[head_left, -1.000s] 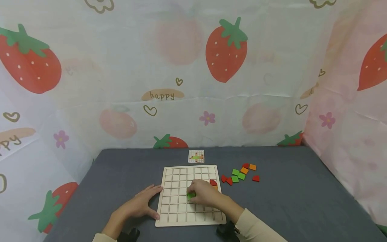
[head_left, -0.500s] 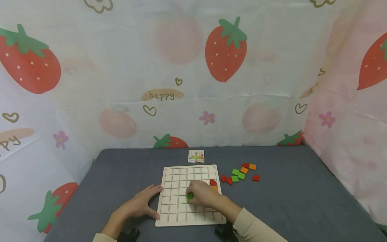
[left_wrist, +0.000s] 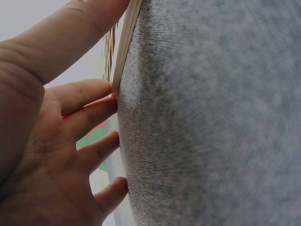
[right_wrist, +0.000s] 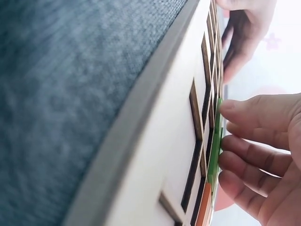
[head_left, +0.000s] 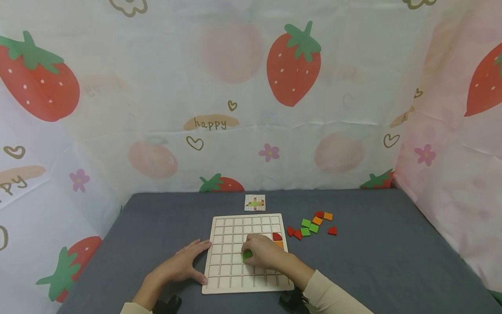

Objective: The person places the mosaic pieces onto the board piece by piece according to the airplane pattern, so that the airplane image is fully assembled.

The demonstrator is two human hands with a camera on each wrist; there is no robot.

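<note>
A pale wooden grid board lies on the grey table. On its left edge my left hand rests, fingers and thumb spread along the rim; in the left wrist view this hand touches the board's edge. My right hand is over the middle of the board, its fingers and thumb pinching a green square tile at the grid. The right wrist view has the thumb and fingertips against green tiles. A red quarter-round tile and an orange tile sit in the right column.
Loose green tiles, orange tiles and red tiles lie right of the board. A small pattern card stands behind it. Strawberry-printed cloth hangs behind the table.
My right hand has shifted very slightly left with the green tile, then stayed almost still. The left hand has not moved.
</note>
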